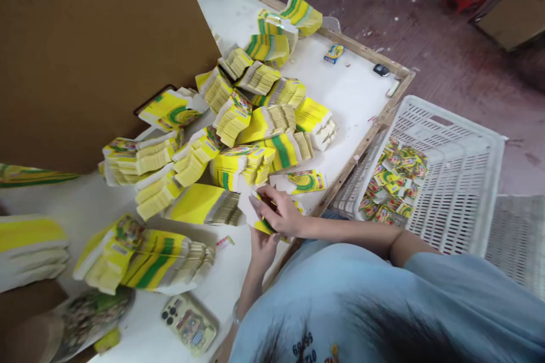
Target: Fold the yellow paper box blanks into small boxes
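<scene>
1. We hold one flat yellow carton blank [260,221] at the near edge of the white worktop [357,91], just in front of the piled stacks.
2. Our right hand [283,212] lies on top of it, fingers [264,195] pinching its upper edge; our left hand [263,247] grasps it from below, fingers curled under it.
3. To do this well, we judge it best to keep both grips near the creases, so the panel opens square and does not tear.
4. We should work clear of the nearest stack [208,204], so nothing slides off the edge.
5. Counts: two hands; one blank in hand; one phone [189,323] lying near the left forearm; one white plastic crate [451,181] to the right, holding many small folded boxes [394,181], too many to count.
6. The stacks of blanks number roughly twenty; they overlap, so we cannot count them exactly.
</scene>
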`<move>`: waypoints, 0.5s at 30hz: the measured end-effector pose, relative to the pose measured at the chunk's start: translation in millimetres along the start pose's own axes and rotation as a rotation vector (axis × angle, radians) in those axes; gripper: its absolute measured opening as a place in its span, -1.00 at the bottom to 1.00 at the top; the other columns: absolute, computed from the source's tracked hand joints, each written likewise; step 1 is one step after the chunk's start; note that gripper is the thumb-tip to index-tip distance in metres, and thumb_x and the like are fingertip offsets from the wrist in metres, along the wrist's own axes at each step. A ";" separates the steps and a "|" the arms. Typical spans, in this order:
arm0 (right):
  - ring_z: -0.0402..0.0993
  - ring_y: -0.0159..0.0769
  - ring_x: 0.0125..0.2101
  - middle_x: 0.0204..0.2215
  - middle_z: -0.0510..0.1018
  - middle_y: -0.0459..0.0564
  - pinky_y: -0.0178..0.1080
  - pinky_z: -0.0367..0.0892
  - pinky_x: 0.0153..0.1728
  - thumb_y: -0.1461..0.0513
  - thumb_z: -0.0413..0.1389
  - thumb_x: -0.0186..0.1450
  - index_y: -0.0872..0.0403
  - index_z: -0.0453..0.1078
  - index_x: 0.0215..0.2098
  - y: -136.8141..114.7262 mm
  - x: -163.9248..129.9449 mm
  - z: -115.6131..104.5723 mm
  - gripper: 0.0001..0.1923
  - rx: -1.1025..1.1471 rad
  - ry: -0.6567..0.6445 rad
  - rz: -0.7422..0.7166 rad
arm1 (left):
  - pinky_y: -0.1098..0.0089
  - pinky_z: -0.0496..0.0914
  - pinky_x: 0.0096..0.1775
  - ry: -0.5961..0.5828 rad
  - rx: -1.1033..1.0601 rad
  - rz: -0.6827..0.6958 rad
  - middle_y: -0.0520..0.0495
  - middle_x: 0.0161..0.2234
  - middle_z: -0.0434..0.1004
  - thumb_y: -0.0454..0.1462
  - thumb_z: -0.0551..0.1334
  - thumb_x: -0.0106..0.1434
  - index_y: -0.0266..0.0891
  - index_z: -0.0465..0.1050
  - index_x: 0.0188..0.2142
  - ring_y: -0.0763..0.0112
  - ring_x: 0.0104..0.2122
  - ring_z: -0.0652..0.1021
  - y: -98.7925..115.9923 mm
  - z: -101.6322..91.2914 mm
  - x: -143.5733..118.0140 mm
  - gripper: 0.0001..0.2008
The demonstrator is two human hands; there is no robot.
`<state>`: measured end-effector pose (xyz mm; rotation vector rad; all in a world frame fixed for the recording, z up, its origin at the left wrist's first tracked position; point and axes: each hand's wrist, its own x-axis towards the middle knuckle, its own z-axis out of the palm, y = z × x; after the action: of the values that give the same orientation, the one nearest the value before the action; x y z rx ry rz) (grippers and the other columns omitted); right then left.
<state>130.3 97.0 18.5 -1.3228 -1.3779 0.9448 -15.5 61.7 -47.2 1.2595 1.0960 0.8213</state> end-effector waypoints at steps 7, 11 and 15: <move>0.50 0.01 -0.03 -0.11 0.63 0.19 0.18 0.21 0.23 0.10 -0.07 0.46 0.05 0.44 -0.07 7.0 -15.0 -18.2 -0.70 -0.151 -0.045 -0.124 | 0.17 0.48 0.09 0.019 -0.005 -0.027 -0.28 0.09 0.55 0.14 0.29 0.25 -0.18 0.34 0.20 0.15 0.04 0.58 30.2 11.0 -13.0 -0.33; 0.49 -0.17 -0.37 -0.41 0.56 -0.01 -0.14 0.40 -0.22 0.09 -0.05 0.47 0.00 0.40 -0.25 6.6 -18.5 -19.9 -0.75 -0.148 -0.093 0.018 | 0.25 0.51 -0.05 0.076 -0.047 -0.059 -0.18 -0.10 0.62 0.16 0.28 0.26 -0.23 0.44 0.02 0.24 -0.16 0.59 35.6 13.8 -17.8 -0.43; 0.24 -0.34 -0.57 -0.62 0.31 -0.19 -0.27 0.18 -0.50 -0.01 0.10 0.40 0.00 0.36 -0.39 11.2 -23.6 -20.5 -0.69 -0.047 -0.117 0.187 | 0.21 0.52 -0.02 0.054 -0.087 -0.104 -0.16 -0.10 0.63 0.18 0.20 0.32 -0.21 0.47 0.02 0.20 -0.11 0.60 40.9 15.2 -22.4 -0.44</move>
<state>151.5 73.0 9.4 -1.4714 -1.3892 1.1360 -4.2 42.5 -3.5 1.1045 1.1472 0.8189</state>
